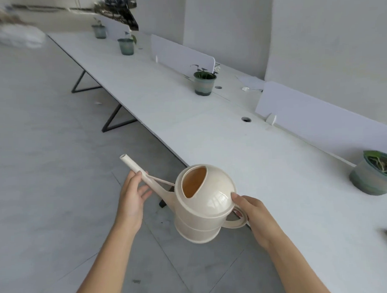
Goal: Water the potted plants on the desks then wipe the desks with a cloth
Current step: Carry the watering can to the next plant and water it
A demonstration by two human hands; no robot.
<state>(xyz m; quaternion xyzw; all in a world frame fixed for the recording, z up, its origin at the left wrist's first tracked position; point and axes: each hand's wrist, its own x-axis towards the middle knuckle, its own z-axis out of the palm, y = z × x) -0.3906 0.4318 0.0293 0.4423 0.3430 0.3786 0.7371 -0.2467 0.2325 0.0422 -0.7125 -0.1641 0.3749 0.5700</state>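
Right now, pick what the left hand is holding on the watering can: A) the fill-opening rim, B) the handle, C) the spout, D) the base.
C: the left hand holds the spout of the watering can between thumb and fingers; the right hand grips the handle.

This is an open-plan office. One long white tabletop (209,128) runs from 4 o'clock away to 11 o'clock. Low white divider panels (180,57) stand along its far edge at 1 and 3 o'clock and split it into work places. Round cable holes (246,119) are cut into it near the panels, and black angled metal legs (112,121) carry it at 10 o'clock. Small potted plants (204,83) stand along it. Bare white walls (326,32) rise at 1 o'clock, and a grey tiled floor (46,173) lies at 8 o'clock.
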